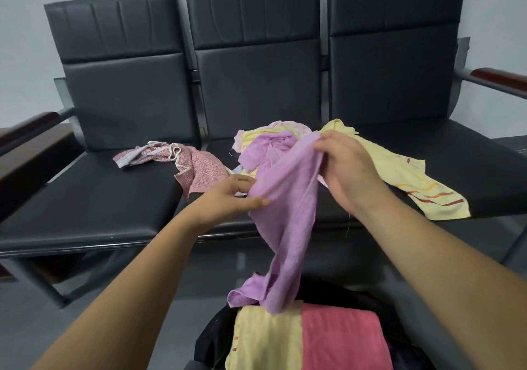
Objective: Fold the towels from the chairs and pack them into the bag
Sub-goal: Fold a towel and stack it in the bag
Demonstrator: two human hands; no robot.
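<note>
Head view: your left hand (228,195) pinches the purple towel's (288,218) side edge and your right hand (345,167) grips its top. The towel hangs past the chairs' (114,198) front edge, above the bag (211,338). Slide your hands to two adjacent corners, pull it taut, then fold.

- Pale grey wall (22,27): plain, fills the top-left corner, and shows again as a strip at top right.
- Grey floor (22,335): smooth, slightly shiny, lower left.
- Dark brown wooden furniture (25,158): at the left edge, cut off by the frame, kind unclear.
</note>
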